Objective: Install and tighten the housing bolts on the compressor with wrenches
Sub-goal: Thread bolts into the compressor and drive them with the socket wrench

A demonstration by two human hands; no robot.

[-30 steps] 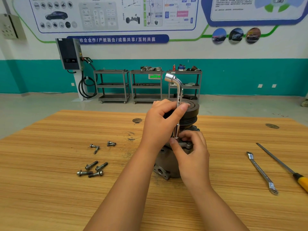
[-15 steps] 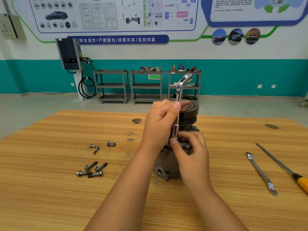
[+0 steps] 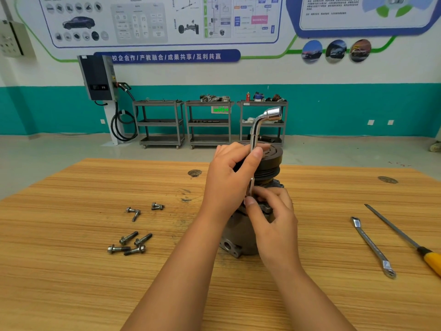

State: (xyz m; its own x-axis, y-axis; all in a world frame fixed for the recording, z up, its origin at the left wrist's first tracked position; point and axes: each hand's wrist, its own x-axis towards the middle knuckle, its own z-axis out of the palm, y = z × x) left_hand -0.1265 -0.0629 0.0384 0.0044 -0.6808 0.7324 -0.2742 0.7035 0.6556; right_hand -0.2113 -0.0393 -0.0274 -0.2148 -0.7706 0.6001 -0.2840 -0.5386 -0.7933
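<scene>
A wooden desk [image 3: 71, 271] carries loose bolts [image 3: 130, 243] at left, a compressor [image 3: 238, 235] centrally, a wrench [image 3: 372, 247] and screwdriver [image 3: 405, 237] at right.

loose bolts [image 3: 133, 237] scattered left of compressor [image 3: 241, 237], flat wrench [image 3: 372, 247] and screwdriver [image 3: 403, 237] lying right

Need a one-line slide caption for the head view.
Both hands, left and right, steady an L-wrench upright on the compressor; loose bolts wait nearby.

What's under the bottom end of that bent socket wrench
The L-shaped socket wrench stands upright on the compressor housing. The right hand covers its lower end, so no bolt is visible.
</scene>
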